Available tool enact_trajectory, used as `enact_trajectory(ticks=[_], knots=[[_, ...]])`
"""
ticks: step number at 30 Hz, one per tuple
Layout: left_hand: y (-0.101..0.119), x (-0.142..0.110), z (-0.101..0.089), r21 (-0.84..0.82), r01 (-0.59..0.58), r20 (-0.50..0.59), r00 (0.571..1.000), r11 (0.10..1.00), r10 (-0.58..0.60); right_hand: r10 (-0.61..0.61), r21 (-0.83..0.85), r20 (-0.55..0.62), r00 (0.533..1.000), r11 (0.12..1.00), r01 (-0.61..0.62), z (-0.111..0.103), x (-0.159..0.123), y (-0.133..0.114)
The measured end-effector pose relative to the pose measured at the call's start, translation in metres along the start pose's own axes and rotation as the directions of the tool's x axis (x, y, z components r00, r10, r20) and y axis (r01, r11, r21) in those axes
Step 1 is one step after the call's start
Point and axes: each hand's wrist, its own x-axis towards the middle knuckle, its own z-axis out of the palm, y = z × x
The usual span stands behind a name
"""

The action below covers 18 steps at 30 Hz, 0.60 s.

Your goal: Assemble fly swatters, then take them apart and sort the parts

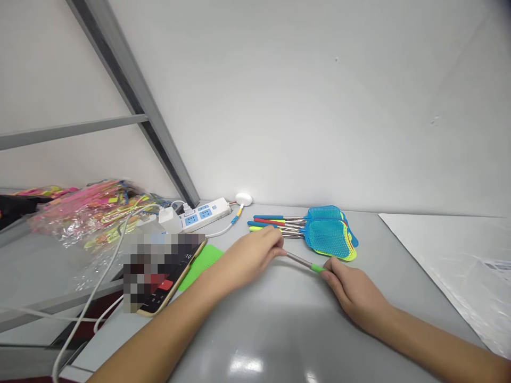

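Between my hands is a fly swatter with a thin metal shaft (299,260) and a green handle. My left hand (261,250) is closed round the shaft, and my right hand (351,290) pinches the handle end. Green mesh (205,260), which looks like the swatter's head, shows to the left of my left wrist, beside the phone; the part between is hidden by my hand and forearm. Just beyond my hands lies a pile of fly swatters (329,236), blue and yellow heads to the right, with blue, red and yellow handles to the left.
At the left, a phone (171,282) leans near a white power strip (205,214) with plugs and cables (104,271). Plastic-wrapped colourful items (107,207) lie behind a grey metal frame (131,101). A white sheet (451,260) covers the table's right side; a wall stands behind.
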Motion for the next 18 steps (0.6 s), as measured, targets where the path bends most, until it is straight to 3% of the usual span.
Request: enact_trajectory(ticks=[3, 6, 14, 18], knots=[[-0.001, 0.002, -0.012, -0.108, 0.035, -0.06, 0.997, 0.993, -0.042, -0.015, 0.1, -0.023, 1.0, 0.995, 0.017, -0.003, 0.0, -0.001], [-0.001, 0.001, -0.018, -0.106, 0.002, 0.002, 1.0, 0.994, -0.002, -0.04, 0.125, -0.053, 0.998, 0.991, 0.047, -0.005, -0.001, -0.002], [0.003, -0.001, -0.017, -0.244, -0.064, 0.078, 0.993, 0.968, 0.086, -0.083, -0.003, -0.045, 0.996, 0.997, 0.083, 0.002, -0.006, 0.003], [0.001, 0.0, -0.014, -0.156, -0.066, 0.063, 0.995, 0.986, 0.076, -0.073, 0.036, -0.022, 0.997, 0.997, 0.074, 0.001, -0.004, 0.003]])
